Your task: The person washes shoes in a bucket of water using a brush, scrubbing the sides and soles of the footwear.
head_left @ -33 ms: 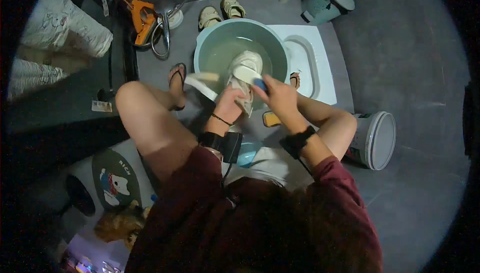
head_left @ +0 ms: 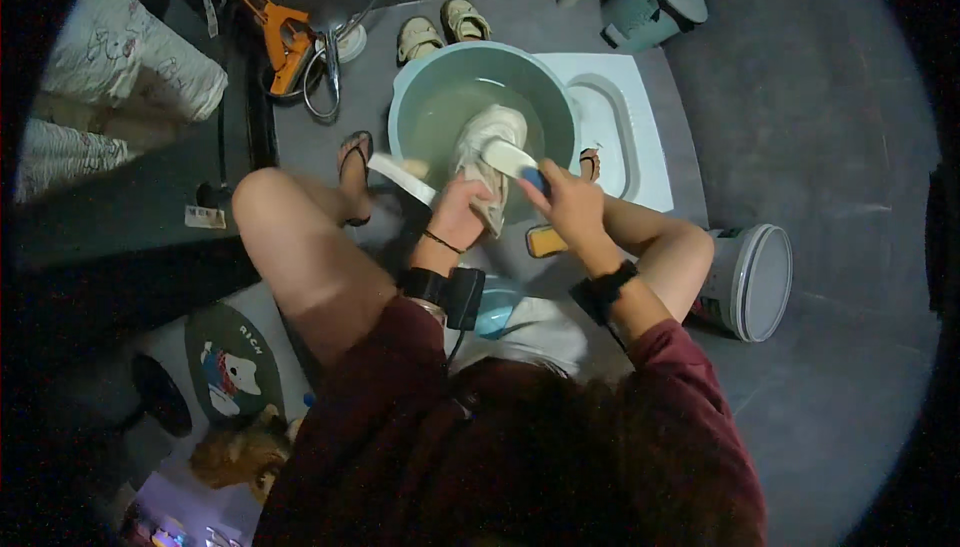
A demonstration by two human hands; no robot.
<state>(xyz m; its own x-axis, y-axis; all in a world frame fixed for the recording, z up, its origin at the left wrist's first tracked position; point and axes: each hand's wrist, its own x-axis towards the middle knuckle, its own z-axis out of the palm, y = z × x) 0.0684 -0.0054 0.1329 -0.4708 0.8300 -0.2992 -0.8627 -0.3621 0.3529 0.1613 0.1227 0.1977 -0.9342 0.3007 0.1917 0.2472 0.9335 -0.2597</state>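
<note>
Over the near part of a round grey-green basin (head_left: pixel 402 112) of cloudy water, a wet off-white canvas shoe (head_left: pixel 493 127) is held with its rounded end pointing away from me. My left hand (head_left: pixel 460 212) is closed around its near, limp end. My right hand (head_left: pixel 574 201) grips the blue part of a white scrubbing brush (head_left: pixel 510 158), whose white body lies against the shoe's right side. The bristles are hidden. A long white strip (head_left: pixel 402 180), its kind unclear, leans by the basin's left rim. A small yellow block with a dark edge (head_left: pixel 546 241) lies below my right hand.
A white squat toilet (head_left: pixel 650 137) adjoins the basin on the right. Beige shoes (head_left: pixel 418 39) stand behind it. A lidded bin (head_left: pixel 645 17), a white bucket (head_left: pixel 765 282), an orange tool (head_left: pixel 287 47) and a shower hose (head_left: pixel 325 82) surround me. A brown furry animal (head_left: pixel 235 452) is lower left.
My right hand and the brush have slid a little right and nearer to me along the shoe. My left hand stays on the shoe, almost unmoved.
</note>
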